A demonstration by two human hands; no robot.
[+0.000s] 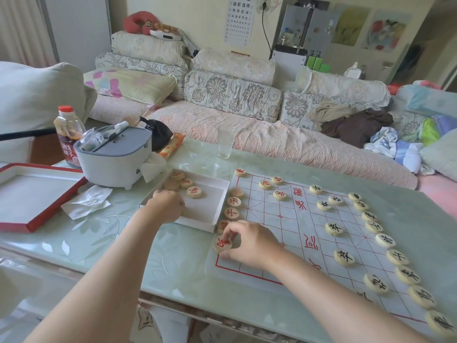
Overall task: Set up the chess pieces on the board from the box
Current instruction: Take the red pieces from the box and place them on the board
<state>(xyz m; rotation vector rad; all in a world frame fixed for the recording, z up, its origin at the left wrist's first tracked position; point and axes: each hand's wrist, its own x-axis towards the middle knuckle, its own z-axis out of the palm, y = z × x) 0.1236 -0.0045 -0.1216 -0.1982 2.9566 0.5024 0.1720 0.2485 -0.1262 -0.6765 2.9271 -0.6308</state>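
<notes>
Mid-placement on red back rank: red piece (222, 244) pinched by right hand (247, 241) at near left edge of board (267, 209); left hand (168, 205) curled inside box (210, 206), hold undeterminable; next, seat on intersection, release.

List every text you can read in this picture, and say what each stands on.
"漢界": chess board, far half.
"河": chess board, near half.
"卒": black-lettered piece.
"馬": red-lettered piece in the box.
Bottle label: too blurred.
Eye chart: only E shapes.
</notes>
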